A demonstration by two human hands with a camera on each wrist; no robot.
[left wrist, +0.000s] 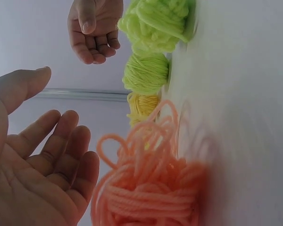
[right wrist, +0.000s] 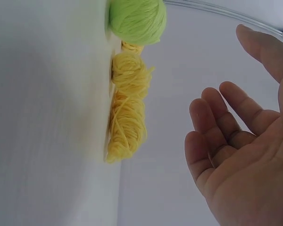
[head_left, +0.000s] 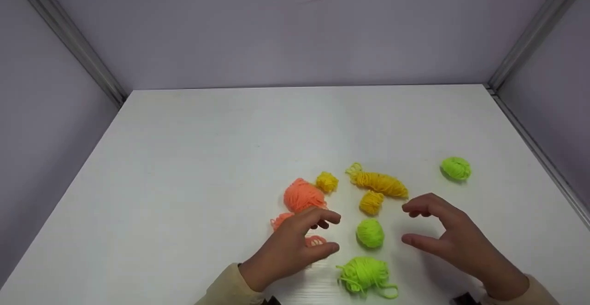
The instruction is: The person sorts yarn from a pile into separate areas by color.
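Two bare hands hover over a white surface (head_left: 184, 167) w/ small yarn bundles scattered on it. The left hand (head_left: 295, 245) is held above the surface, fingers loosely curved, thumb & fingers apart, gripping nothing. The right hand (head_left: 454, 238) mirrors it on the other side, also relaxed, holding nothing. Between the two hands sits a small lime-green yarn ball (head_left: 370, 233), touched by neither. Just in front of it, nearer the person, lies a looser lime-green bundle (head_left: 366, 274) w/ stray loops.

Under & beside the left hand are small orange yarn bits (head_left: 280, 220), partly hidden by the fingers; a bigger orange ball (head_left: 302, 195) lies just beyond. Further back: a small yellow tuft (head_left: 327, 182), a long yellow skein (head_left: 380, 183) & a short yellow bundle (head_left: 371, 202) just beside it. A third lime-green ball (head_left: 456, 168) sits well apart at the right. Pale grey walls enclose the surface on 3 sides.
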